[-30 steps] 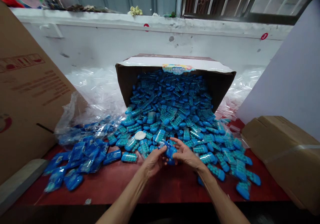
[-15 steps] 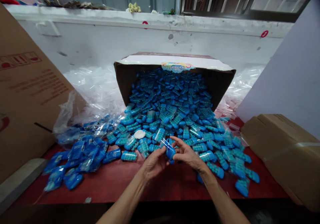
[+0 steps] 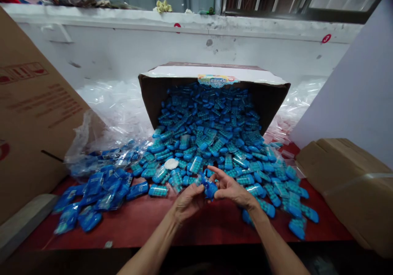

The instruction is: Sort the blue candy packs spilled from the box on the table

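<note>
Between my hands, just above the red table (image 3: 172, 226), is a small shiny blue packet (image 3: 210, 190), crumpled-looking with a clear upper end. My left hand (image 3: 188, 204) pinches its left side with thumb and fingers. On its right side my right hand (image 3: 231, 191) grips with the thumb, the index finger stretched out above. Whether anything lies inside the packet is hard to see. Right behind it spreads a heap of small clear cases (image 3: 211, 140) with blue ends and turquoise beads inside. Several blue film packets (image 3: 102, 187) are piled to the left.
An open carton (image 3: 273, 99) on its side spills the cases forward. Large cardboard boxes stand left (image 3: 33, 115) and right (image 3: 346, 189). A white round piece (image 3: 171, 164) rests on the heap. Clear plastic sleeves (image 3: 119, 103) lie behind, against the white wall (image 3: 104, 54).
The blue packet between my hands has gone from a smooth, slanted shape to a more crumpled one. Both hands stay in nearly the same place, still gripping it.
</note>
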`<state>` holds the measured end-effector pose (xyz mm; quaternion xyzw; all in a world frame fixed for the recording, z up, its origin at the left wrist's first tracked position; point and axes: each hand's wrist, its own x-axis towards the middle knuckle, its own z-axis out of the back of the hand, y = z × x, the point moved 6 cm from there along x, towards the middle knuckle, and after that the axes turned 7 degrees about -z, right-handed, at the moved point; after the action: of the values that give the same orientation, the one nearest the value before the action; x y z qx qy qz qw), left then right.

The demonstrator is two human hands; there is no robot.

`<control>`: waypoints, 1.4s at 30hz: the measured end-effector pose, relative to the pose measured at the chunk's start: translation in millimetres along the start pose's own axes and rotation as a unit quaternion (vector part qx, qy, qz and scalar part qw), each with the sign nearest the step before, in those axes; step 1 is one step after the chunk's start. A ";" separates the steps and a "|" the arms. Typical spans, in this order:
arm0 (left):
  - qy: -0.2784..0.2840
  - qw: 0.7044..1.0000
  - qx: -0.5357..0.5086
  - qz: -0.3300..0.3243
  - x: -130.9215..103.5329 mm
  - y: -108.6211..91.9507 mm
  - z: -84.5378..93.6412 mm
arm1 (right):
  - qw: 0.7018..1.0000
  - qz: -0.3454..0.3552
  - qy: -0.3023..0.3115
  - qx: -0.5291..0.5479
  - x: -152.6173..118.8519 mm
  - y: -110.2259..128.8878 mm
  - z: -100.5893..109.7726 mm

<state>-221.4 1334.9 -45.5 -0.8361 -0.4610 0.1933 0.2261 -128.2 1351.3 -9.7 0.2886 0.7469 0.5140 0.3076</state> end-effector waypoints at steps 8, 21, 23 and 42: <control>-0.036 0.998 0.022 -0.037 1.3 2.9 0.4 | 0.999 0.001 -0.039 0.000 3.4 -8.7 2.8; -0.344 0.908 -0.070 -0.229 -75.5 -72.9 70.2 | 0.815 0.001 -0.222 -0.535 7.8 -24.4 19.6; -0.395 0.871 -0.096 -0.276 -100.8 -88.1 93.0 | 0.723 -0.019 -0.237 -0.649 11.3 -33.9 15.9; -0.315 0.933 0.164 -0.059 -25.4 9.8 62.3 | 0.659 -0.002 -0.292 -0.693 20.7 -47.0 14.1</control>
<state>-260.5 1320.9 -99.3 -0.6548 -0.5187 0.5061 0.2146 -136.3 1360.8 -61.5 0.1255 0.0468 0.7714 0.6221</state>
